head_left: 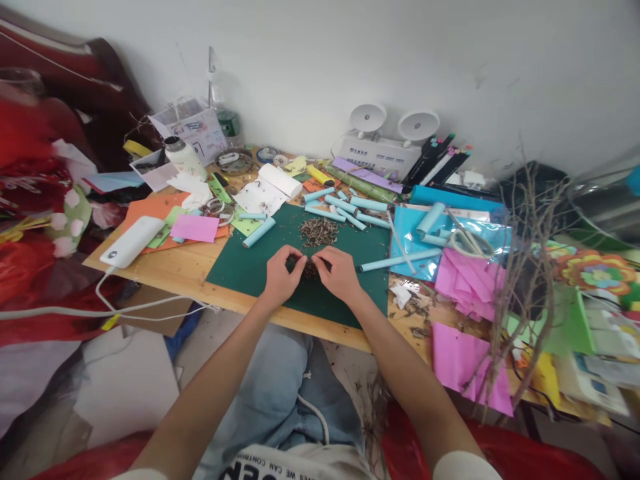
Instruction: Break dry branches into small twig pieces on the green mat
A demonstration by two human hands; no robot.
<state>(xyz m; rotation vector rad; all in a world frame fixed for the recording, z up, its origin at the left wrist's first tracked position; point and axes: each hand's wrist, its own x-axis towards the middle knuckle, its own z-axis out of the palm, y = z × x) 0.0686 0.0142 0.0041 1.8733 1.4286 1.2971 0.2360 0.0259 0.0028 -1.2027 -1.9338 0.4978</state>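
My left hand point(281, 275) and my right hand point(339, 272) rest side by side on a dark green cutting mat point(240, 267), fingers curled and pinched together around a small dark clump of dried plant bits point(310, 268) between them. Just beyond my fingertips lies a loose pile of the same dried brown bits point(319, 231). Several rolled light-blue paper tubes point(340, 204) are scattered along the mat's far edge, and one long thin tube point(400, 259) lies to the right of my right hand.
A wooden table point(175, 267) holds a white power bank point(132, 241) with cable, pink sheets point(463, 273), an orange sheet, scissors point(467, 241), marker pens and a white twin-headed lamp point(385, 143). Bare twigs point(520, 280) stand at the right. Red fabric lies at the left.
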